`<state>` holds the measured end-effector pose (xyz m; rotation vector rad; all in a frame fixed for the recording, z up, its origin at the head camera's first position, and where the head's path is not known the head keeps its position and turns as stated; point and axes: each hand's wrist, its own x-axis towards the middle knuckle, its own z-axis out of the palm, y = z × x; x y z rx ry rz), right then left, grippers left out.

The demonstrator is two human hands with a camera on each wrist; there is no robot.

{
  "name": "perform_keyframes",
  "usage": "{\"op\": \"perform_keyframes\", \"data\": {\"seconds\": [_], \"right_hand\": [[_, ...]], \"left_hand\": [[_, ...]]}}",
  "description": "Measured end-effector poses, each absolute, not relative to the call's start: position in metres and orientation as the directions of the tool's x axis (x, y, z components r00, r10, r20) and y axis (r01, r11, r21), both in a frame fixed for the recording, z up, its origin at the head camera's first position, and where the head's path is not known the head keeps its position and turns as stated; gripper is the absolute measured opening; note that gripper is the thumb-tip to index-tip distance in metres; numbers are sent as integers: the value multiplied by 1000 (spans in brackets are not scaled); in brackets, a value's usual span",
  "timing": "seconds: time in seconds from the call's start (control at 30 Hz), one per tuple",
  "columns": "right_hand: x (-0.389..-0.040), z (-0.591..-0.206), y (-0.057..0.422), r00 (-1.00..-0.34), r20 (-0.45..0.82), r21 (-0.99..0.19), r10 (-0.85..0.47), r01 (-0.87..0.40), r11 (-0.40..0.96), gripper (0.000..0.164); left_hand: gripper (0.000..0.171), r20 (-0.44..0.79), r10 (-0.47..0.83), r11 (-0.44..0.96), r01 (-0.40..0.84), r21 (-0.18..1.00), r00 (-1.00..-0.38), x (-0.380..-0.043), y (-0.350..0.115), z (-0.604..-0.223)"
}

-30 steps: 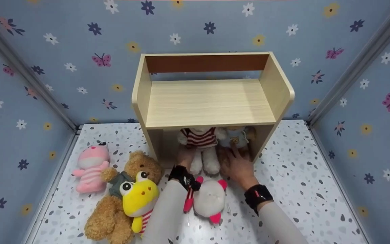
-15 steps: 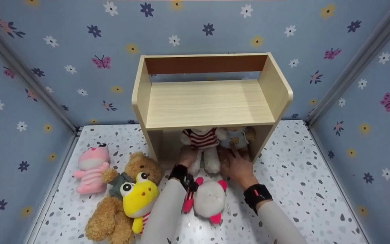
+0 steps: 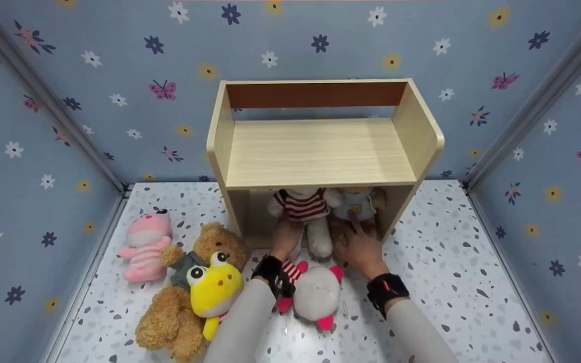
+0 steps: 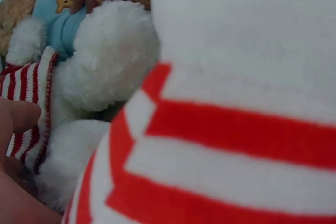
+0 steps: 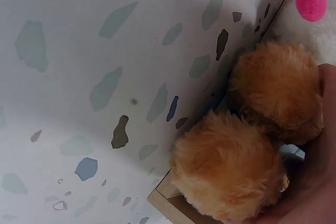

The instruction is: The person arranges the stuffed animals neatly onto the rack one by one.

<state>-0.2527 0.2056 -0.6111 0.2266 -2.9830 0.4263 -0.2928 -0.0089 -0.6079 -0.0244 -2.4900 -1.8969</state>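
In the shelf's lower compartment sits a white plush toy [image 3: 306,207] in a red-and-white striped sweater, its head hidden by the shelf board. My left hand [image 3: 286,237] grips it low on its left side, thumb over the sweater hem in the left wrist view, covering one leg. Right beside it, against the side panel, is a brown teddy bear [image 3: 355,205] in a light blue top. My right hand [image 3: 362,248] rests on the bear's lower front, index finger straight on its belly. The bear's furry feet [image 5: 226,166] show in the right wrist view.
The wooden shelf [image 3: 321,151] stands against the flowered back wall. Before it lies a grey-and-pink plush [image 3: 316,293] with stripes, beneath my left wrist. To the left lie a yellow frog plush [image 3: 216,290], a large brown bear [image 3: 162,315] and a pink plush [image 3: 145,244].
My left hand has moved inward from the white plush's side, across its leg, which it now covers. My right hand stays on the bear. The head view has shifted slightly.
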Motion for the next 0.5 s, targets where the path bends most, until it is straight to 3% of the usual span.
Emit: {"op": "perform_keyframes", "data": {"seconds": [0.07, 0.1, 0.33, 0.5], "right_hand": [[-253, -612, 205, -981, 140, -264, -135, -168, 950, 54], [-253, -612, 205, -980, 142, -260, -138, -172, 950, 54], [-254, -609, 203, -984, 116, -269, -139, -166, 949, 53], [-252, -608, 204, -980, 153, -292, -125, -166, 942, 49]], "left_hand": [[51, 45, 48, 308, 57, 950, -998, -292, -9, -607], [52, 75, 38, 466, 84, 881, -996, -293, -9, -607], [50, 56, 164, 445, 125, 887, -985, -300, -13, -604], [56, 29, 161, 414, 94, 906, -987, -301, -16, -608]]}}
